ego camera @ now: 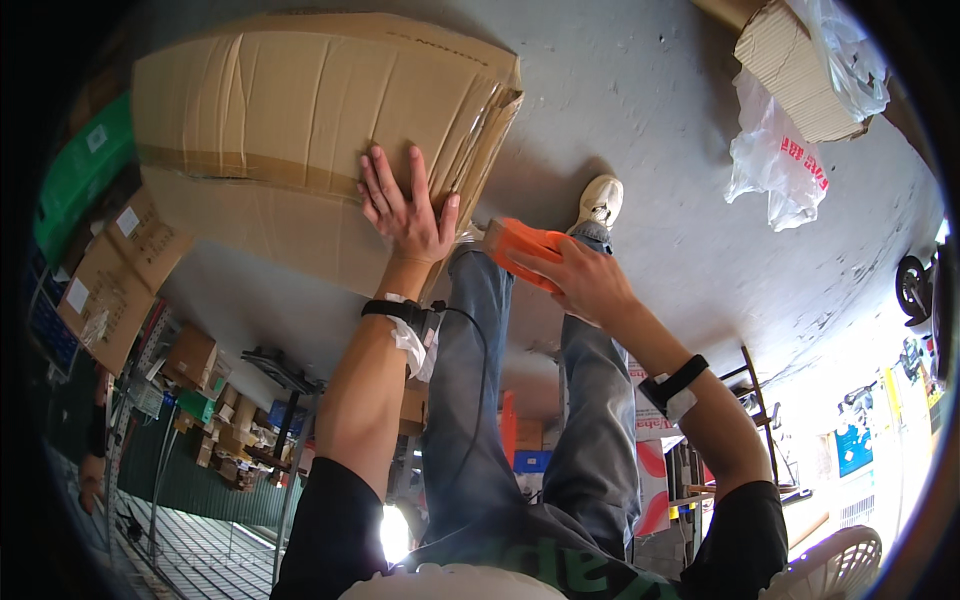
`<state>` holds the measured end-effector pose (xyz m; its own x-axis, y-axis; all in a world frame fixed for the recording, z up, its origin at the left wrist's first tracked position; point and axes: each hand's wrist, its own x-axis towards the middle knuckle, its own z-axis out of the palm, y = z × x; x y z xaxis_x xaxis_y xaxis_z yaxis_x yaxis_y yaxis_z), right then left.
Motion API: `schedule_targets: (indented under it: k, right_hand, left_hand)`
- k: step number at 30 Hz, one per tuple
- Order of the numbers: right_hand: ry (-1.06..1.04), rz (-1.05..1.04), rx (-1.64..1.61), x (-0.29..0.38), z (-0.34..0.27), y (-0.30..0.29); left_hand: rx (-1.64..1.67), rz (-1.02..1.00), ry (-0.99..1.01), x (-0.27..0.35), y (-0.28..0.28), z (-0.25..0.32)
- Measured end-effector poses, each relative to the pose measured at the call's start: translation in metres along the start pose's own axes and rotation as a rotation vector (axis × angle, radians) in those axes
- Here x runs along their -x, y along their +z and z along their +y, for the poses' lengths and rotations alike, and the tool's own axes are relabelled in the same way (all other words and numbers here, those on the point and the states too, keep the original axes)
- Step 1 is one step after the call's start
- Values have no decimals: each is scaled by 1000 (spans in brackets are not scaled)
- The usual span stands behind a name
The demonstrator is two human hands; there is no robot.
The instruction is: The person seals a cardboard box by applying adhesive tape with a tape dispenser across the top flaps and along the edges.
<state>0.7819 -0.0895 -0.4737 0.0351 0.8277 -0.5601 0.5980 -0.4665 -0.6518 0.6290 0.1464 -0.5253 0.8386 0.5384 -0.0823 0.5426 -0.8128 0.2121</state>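
Observation:
A large creased cardboard box (300, 112) lies on the floor before me, a band of brown tape running across it. My left hand (412, 217) presses flat on its top near the right end, fingers spread and holding nothing. Clear tape shines along that end's folded edge. In my right hand (589, 274) is an orange tape dispenser (529, 251), its front pointing at the box's near right corner. Blur and the angle hide whether its tip touches the cardboard.
Corrugated cardboard (799, 75) and a white plastic bag (776, 165) lie at the upper right. On the left are a smaller carton (124, 274), a green container (86, 172) and a wire rack (195, 540). Another person's hand (91, 480) shows at the left rim.

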Motion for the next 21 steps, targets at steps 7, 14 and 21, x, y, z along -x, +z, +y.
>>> schedule_targets:
  k: [7, 14, 21]
  right_hand:
    - [-331, 166, -60, 10, 70, 16]
    - [-225, 38, 0, 61, 137, 35]
    - [-58, 13, 118, 23, 142, 52]
  left_hand:
    - [-9, 1, 23, -4, 2, 7]
    - [-50, 24, 45, -4, 1, 4]
    - [-31, 22, 50, -4, 3, 4]
